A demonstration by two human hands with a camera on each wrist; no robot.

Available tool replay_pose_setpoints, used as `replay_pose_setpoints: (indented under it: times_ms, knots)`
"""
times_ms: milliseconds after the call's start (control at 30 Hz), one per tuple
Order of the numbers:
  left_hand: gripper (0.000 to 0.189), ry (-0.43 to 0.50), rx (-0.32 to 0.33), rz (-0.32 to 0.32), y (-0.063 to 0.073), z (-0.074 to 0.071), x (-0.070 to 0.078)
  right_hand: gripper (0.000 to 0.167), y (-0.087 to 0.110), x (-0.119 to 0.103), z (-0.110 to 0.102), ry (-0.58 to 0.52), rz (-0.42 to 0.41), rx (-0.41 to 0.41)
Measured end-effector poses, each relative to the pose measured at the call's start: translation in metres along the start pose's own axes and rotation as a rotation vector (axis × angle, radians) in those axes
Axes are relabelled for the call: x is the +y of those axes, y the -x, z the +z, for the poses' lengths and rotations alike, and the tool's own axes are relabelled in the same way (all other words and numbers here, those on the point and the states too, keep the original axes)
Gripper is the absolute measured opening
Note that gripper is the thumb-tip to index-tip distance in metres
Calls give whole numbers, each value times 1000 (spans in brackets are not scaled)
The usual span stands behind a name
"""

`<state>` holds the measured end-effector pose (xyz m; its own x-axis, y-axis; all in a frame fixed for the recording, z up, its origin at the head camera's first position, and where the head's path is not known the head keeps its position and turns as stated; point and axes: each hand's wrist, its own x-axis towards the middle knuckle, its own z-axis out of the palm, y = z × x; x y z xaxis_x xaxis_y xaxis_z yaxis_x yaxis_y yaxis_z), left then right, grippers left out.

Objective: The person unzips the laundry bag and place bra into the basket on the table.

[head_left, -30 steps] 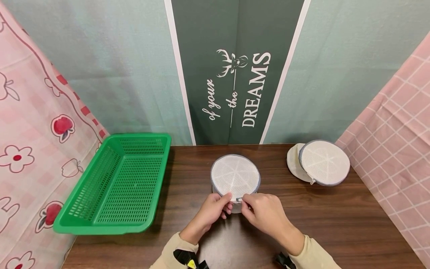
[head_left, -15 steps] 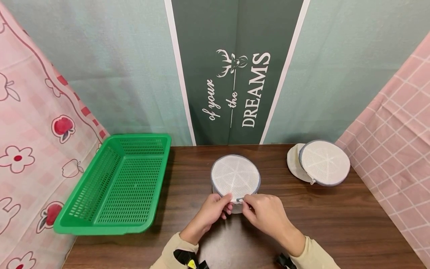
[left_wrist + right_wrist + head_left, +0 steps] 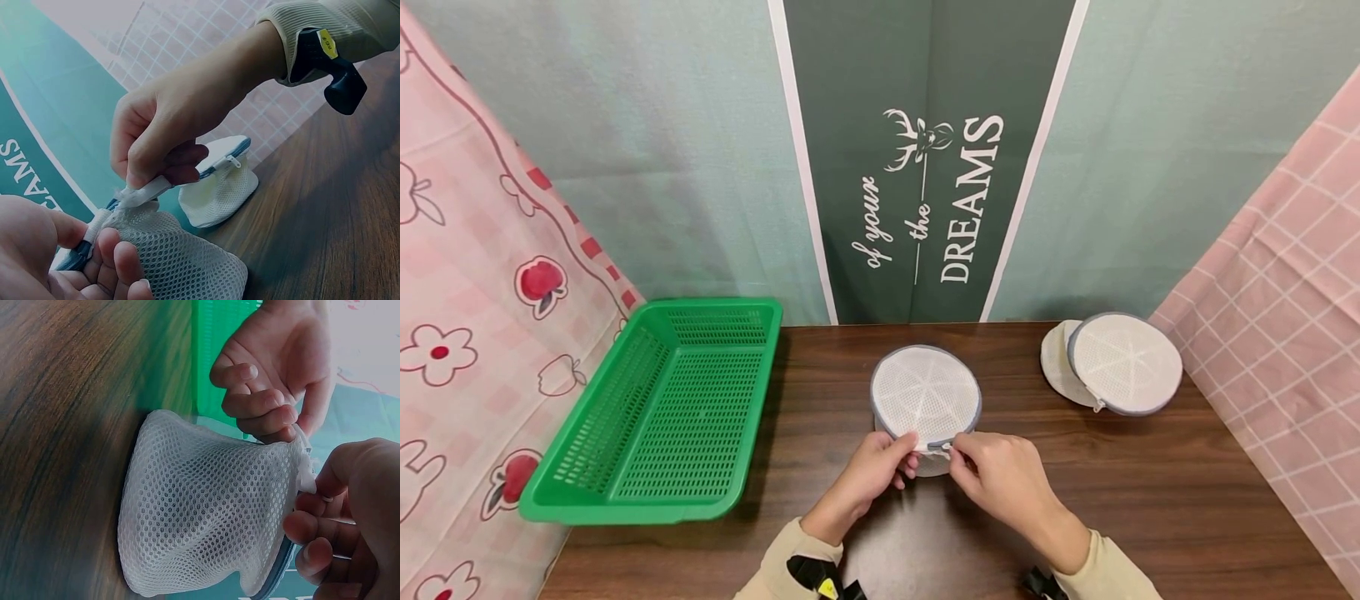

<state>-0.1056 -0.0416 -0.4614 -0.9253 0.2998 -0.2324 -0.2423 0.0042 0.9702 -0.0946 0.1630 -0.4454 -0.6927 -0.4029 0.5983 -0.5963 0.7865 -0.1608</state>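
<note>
On wood tbl (image 3: pixel 1150 492) | grn backdrop (image 3: pixel 865 100) | L hand (image 3: pixel 874 465) pinching mesh bag (image 3: pixel 925 396) | R hand (image 3: pixel 1003 482) pinching zip pull (image 3: pixel 305 476)

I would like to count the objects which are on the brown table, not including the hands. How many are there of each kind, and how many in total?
White mesh bags: 2
Green basket: 1
Total: 3

We see a long green plastic basket (image 3: pixel 692 421) left of one round white mesh bag (image 3: pixel 925 393), another such bag (image 3: pixel 1124 363) right.
</note>
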Motion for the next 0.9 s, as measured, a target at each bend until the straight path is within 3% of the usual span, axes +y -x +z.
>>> replay_pose_setpoints:
  times_ms: [900]
  knots:
    - [30, -2, -13, -7, 2, -3, -1, 32, 8, 16, -7, 43, 46, -2]
